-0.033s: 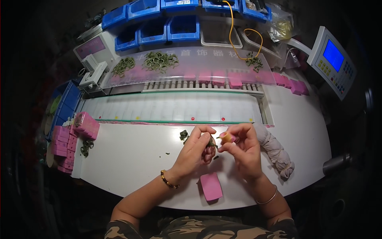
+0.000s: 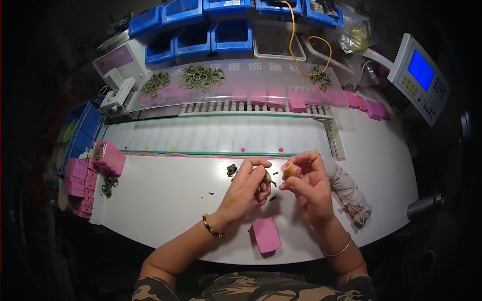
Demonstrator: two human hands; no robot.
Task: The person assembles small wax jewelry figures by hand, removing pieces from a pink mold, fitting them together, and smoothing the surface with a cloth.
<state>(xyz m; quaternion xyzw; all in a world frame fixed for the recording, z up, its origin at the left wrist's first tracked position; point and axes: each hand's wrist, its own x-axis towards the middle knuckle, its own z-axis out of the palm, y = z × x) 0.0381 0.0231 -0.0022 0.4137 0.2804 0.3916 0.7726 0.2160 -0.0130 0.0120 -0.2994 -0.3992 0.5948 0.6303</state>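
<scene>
My left hand is closed around a dark green piece, whose end sticks out by the fingertips; its shape is mostly hidden. To the right, my right hand is held apart from it, thumb and fingers spread with a gap between. A yellow and pink wrap sits at one of its fingertips and looks like a finger cot. Between the hands a small green scrap shows. Another dark scrap lies below. A pink block rests on the white table nearer me. Dark green curls lie beyond my left hand.
Pink blocks are stacked at the left beside green rings. A rolled grey cloth lies right of my right hand. Beyond are a long white tray, a clear shelf with green ring heaps, blue bins and a control panel.
My right hand has drawn slightly right, away from my left hand, and its thumb and fingers have parted a little. My left hand stays almost still.
</scene>
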